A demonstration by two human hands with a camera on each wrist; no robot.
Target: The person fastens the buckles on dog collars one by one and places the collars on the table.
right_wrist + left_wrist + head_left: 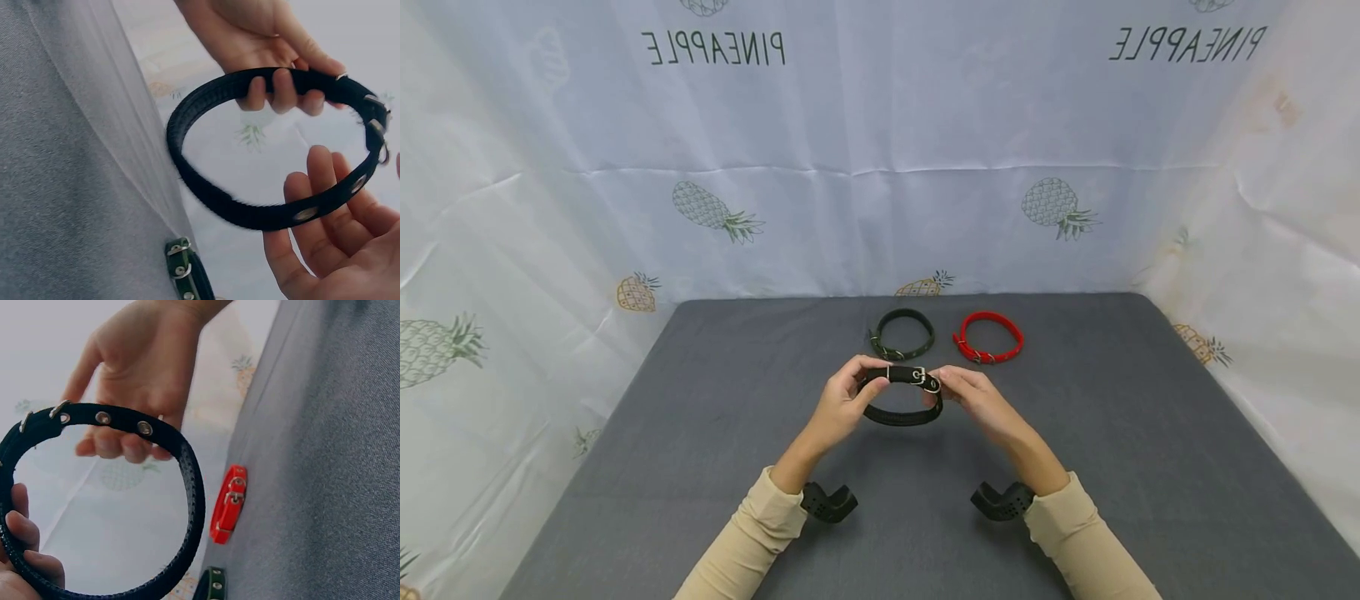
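A black buckled collar [902, 418] forms a closed loop, raised over the grey table between both hands. My left hand [842, 396] grips its left side, thumb in front and fingers wrapped through the loop in the right wrist view. At the other side, my right hand [981, 400] holds the strap by the metal buckle [919, 377] and ring, with thumb and fingers on either side of the band. Metal eyelets [103, 417] show along the strap in the left wrist view.
Behind the hands, a dark green collar [895, 354] and a red collar [988, 357] lie buckled on the grey tablecloth [737, 400]. A pineapple-print curtain [880, 125] hangs around the table's back and sides. Each wrist wears a black camera mount [829, 504].
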